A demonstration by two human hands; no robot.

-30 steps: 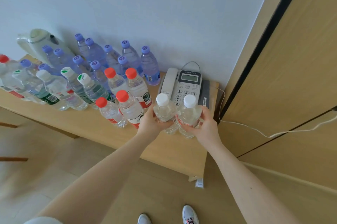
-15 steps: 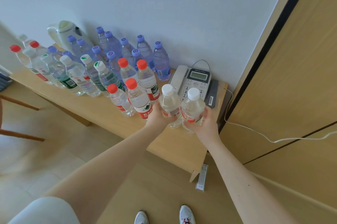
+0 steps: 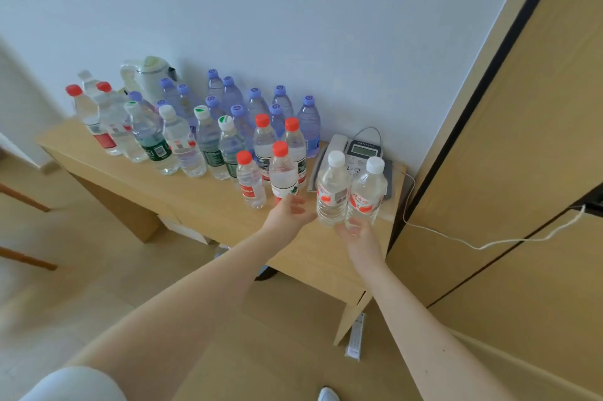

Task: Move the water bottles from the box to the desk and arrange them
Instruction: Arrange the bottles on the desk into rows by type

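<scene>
Bottles [image 3: 347, 195] with white caps, two side by side and touching, stand upright right of centre on the bench [image 3: 195, 201], just in front of the phone [image 3: 363, 150], whose keypad they hide.

My left grip [image 3: 288, 214] is apart, fingers loosely spread, just beside the lower side of the left bottle [image 3: 331, 204]. Blur keeps me from telling whether a fingertip touches it. The grip also covers the foot of the nearest of the red-capped bottles [image 3: 282, 175].

My right grip [image 3: 359, 237] is apart too, fingers straight, their tips at the base of the right bottle [image 3: 367, 201]. Part of them shows only through the clear plastic, so I cannot tell whether they touch.

Left of centre, the red-capped bottles stand close together. Behind them, purple-capped bottles [image 3: 308, 126] run along the wall, overlapping so much that I cannot count them. Green-labelled bottles [image 3: 208, 142] and others fill the upper left, smeared by the lens. A kettle [image 3: 148, 77] stands at the back, its lower half hidden by bottles.

A cord [image 3: 473, 242] runs from the bench's right end across the wooden panels. A white object [image 3: 355, 340] lies on the floor by the bench leg, too blurred to name. One shoe [image 3: 328, 394] is cut off by the bottom edge.
</scene>
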